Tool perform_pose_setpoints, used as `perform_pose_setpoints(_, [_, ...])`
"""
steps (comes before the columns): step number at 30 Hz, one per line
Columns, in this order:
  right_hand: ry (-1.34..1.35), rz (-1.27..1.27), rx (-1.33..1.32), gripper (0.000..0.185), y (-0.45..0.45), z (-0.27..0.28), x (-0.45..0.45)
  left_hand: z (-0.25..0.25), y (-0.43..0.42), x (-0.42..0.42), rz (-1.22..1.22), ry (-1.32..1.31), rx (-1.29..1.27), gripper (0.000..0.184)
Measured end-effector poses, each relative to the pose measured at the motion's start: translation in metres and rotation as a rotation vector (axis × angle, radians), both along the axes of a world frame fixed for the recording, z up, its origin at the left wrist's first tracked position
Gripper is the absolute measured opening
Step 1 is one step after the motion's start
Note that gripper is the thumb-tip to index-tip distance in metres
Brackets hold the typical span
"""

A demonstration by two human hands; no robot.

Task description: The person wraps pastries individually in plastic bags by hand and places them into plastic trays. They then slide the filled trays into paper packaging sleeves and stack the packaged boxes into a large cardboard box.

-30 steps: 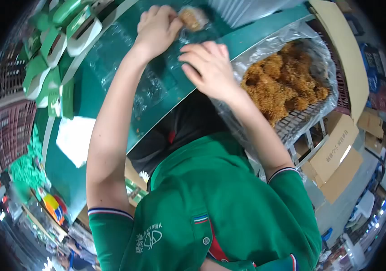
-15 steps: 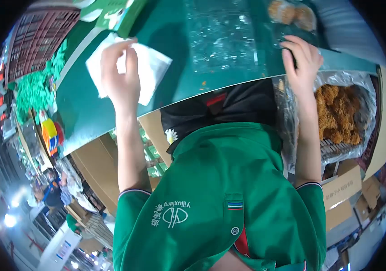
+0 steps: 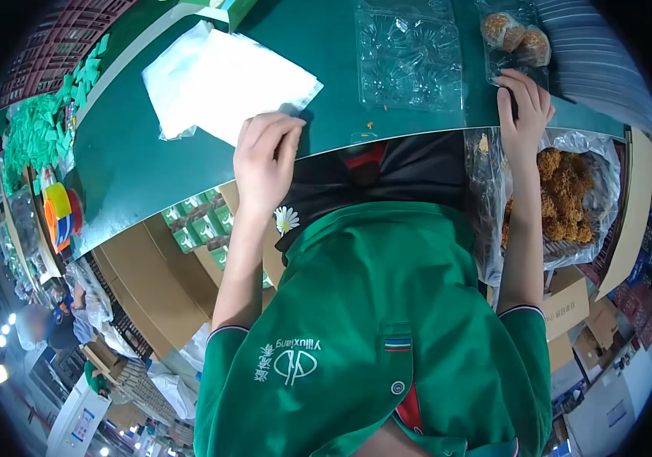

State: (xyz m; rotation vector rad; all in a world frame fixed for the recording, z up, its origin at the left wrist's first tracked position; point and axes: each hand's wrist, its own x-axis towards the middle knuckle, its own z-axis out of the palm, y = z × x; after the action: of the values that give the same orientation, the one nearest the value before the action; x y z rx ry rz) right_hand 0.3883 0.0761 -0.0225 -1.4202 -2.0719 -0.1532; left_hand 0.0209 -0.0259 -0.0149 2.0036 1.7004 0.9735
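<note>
My left hand (image 3: 266, 160) is closed, thumb and fingers pinched at the near corner of a thin white sheet (image 3: 257, 80), perhaps a flat bag. That sheet partly overlaps a pile of similar white sheets (image 3: 177, 80) on the green table. My right hand (image 3: 525, 114) curls its fingers over the near edge of a clear plastic tray (image 3: 497, 75). In this tray sit golden-brown round pastries (image 3: 516, 38) that look partly wrapped. Between my hands lies a clear plastic tray with moulded cups (image 3: 410, 65), holding nothing visible.
A plastic-lined crate of brown crumbed pastries (image 3: 566, 194) stands below the table on the right. Stacked clear plastic (image 3: 592, 49) is at the far right. Green packets (image 3: 36, 145), tape rolls (image 3: 59, 206) and an open cardboard box (image 3: 150, 282) are on the left.
My left hand has moved right and nearer to me, and a white sheet has slid from the pile with it. My right hand stays at the pastry tray. The view has shifted slightly.
</note>
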Motion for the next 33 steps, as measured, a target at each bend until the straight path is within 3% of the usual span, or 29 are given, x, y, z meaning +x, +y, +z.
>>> perform_pose_setpoints(3, [-0.007,-0.011,-0.004,0.012,0.0,-0.001,0.0,0.017,0.003,0.005,0.168,0.179,0.088,0.034])
perform_pose_setpoints(4, [-0.009,-0.012,-0.008,0.012,0.0,0.0,0.0,0.013,0.001,-0.001,0.122,0.273,0.026,0.043])
perform_pose_setpoints(7, [-0.013,0.001,0.0,0.012,0.001,0.001,0.0,0.012,-0.016,0.009,0.059,0.44,-0.007,0.039])
perform_pose_setpoints(12, [-0.009,0.013,0.011,0.011,0.001,0.0,0.001,0.014,-0.037,0.02,0.018,0.198,0.058,0.029])
perform_pose_setpoints(20, [-0.003,0.007,0.021,0.011,0.001,-0.001,0.0,-0.003,-0.013,0.009,0.179,0.152,0.119,0.011])
perform_pose_setpoints(23, [0.008,0.027,0.033,0.011,0.002,-0.002,0.001,0.004,-0.003,0.009,0.299,-0.239,-0.023,0.015])
perform_pose_setpoints(24, [0.011,0.028,0.034,0.011,0.002,-0.002,0.001,0.008,-0.002,0.01,0.287,-0.249,-0.04,0.018])
perform_pose_setpoints(27, [0.016,0.028,0.039,0.011,0.001,-0.002,0.0,0.019,-0.005,0.012,0.073,0.336,0.195,0.016])
perform_pose_setpoints(33, [0.022,0.028,0.042,0.012,0.002,-0.003,0.001,0.0,0.002,0.004,0.226,-0.045,0.029,0.014])
